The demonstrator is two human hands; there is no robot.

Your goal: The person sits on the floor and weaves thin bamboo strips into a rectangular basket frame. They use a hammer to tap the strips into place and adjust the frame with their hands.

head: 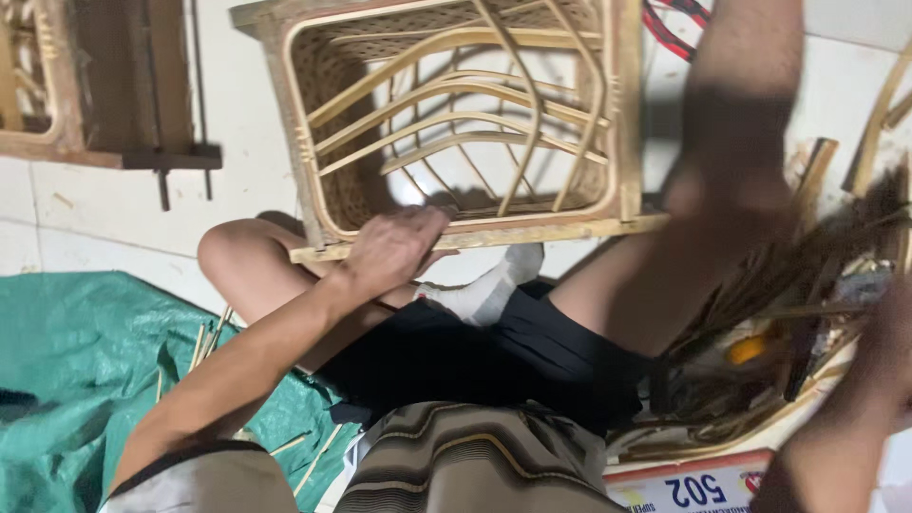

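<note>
On the left of the floor (pixel 123 204) lies a green tarp (pixel 76 380) with a few loose cane slivers (pixel 204 342) at its right edge. The left hand (pixel 394 249) rests on the near bottom rail of the frame (pixel 456 114), fingers curled over the rail and gripping it.

To do this well, that grip should, I judge, press the rail down against the knee so the frame cannot rock while the other hand works among the strips; a hold close to the corner post would steady it best, and the bent ribs are thin enough that pushing on them instead of the rail could spring them loose.

The frame is a pale cane box standing on the floor tiles, just beyond the person's crossed legs, its open face toward the camera. Woven mesh lines its sides, and curved ribs arch across the opening, some crossing.

On the right floor edge, a pile of strips (pixel 807 285) lies beside the leg. The right hand (pixel 888 351) is blurred at the frame's margin; whether its fingers are open or closed I cannot tell.
</note>
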